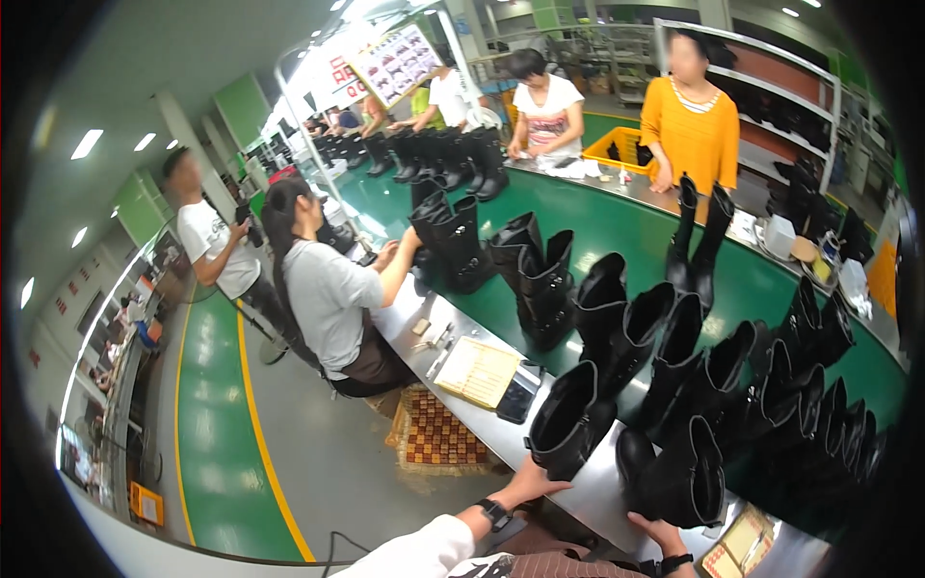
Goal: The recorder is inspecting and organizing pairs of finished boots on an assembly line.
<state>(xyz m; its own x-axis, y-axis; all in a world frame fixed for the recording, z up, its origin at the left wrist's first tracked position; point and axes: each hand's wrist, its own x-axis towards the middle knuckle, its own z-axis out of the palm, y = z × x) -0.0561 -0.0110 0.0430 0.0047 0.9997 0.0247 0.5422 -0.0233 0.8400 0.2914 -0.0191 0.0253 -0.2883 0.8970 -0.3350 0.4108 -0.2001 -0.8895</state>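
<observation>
2 hands work at the near edge of the steel counter (pixel 597 486): the left hand (pixel 532 482) touches the heel of a black boot (pixel 568 419) lying at that edge, though I cannot tell how far its fingers are open. The right hand (pixel 658 530) curls loosely under a second black boot (pixel 679 474) just beside the first, touching its sole.

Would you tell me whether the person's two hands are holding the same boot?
No, the left hand grips one black boot, while the right hand touches a separate black boot beside it.
</observation>
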